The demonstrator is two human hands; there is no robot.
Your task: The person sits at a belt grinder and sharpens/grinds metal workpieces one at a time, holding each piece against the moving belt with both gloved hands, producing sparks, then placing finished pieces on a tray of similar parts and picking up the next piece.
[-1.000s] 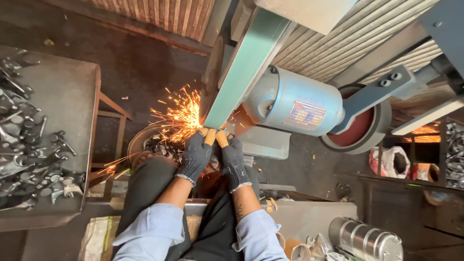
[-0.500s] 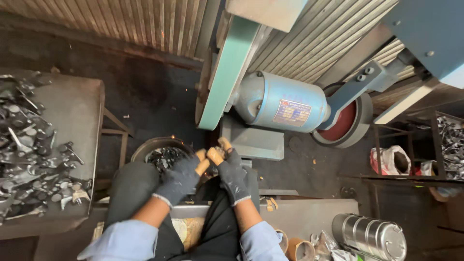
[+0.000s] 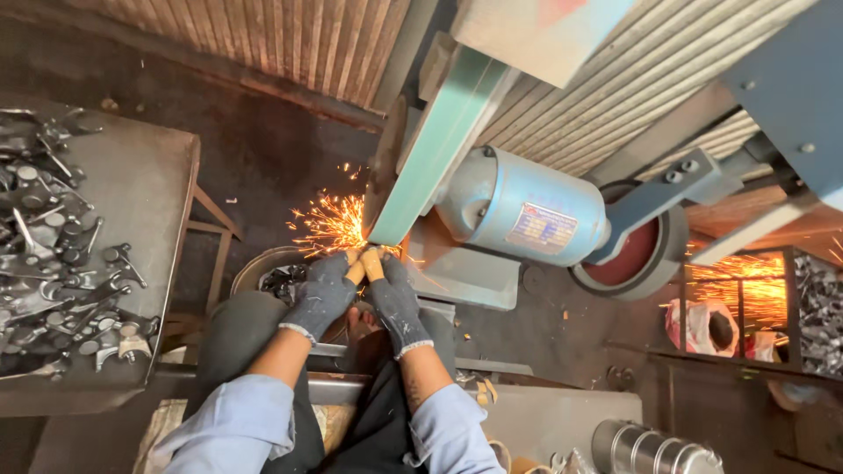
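Observation:
Both hands wear dark knit gloves with tan fingertips. My left hand (image 3: 323, 292) and my right hand (image 3: 392, 294) meet at the lower end of a green sanding belt (image 3: 436, 147), pinching a small metal piece that is hidden between the fingertips. Orange sparks (image 3: 332, 224) spray to the left from the contact point. A light blue motor (image 3: 520, 208) sits just right of the belt. Below my hands a round pan (image 3: 263, 272) holds dark metal parts.
A metal table (image 3: 149, 202) at left carries several shiny forged metal parts (image 3: 53, 263). A red-faced wheel (image 3: 637, 254) sits right of the motor. Further right, another spark glow (image 3: 733, 281) shows behind a frame. Steel tins (image 3: 654, 452) stand at bottom right. Corrugated wall behind.
One second ago the hands were at the belt with sparks; half a second ago they were drawn back with no sparks. Now they press against the belt again and sparks fly.

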